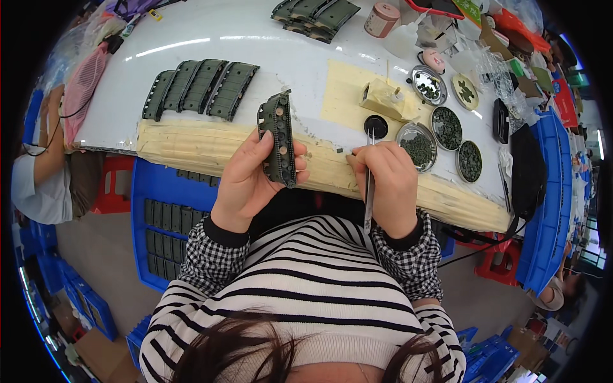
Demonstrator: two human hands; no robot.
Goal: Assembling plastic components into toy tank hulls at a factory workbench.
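Observation:
My left hand (239,182) grips a dark green, curved model part (277,143) on end, fingers behind it and thumb on its side. The side turned to me carries a row of round wheel-like details, some of them paler. Steel tweezers (368,207) are in my right hand (393,182), tips pointing away from me by a small round black dish (375,125). Whether the tips pinch anything is too small to see. Between my hands a tiny dark piece (340,150) lies on the tan-taped table edge (319,167).
Several similar green parts (232,91) stand in a row at the left, with more stacked parts (314,18) at the back. Round dishes (419,147) of small green pieces sit right, near a tape-wrapped block (386,100). A blue bin (142,210) holds more parts. Another person (48,182) is at far left.

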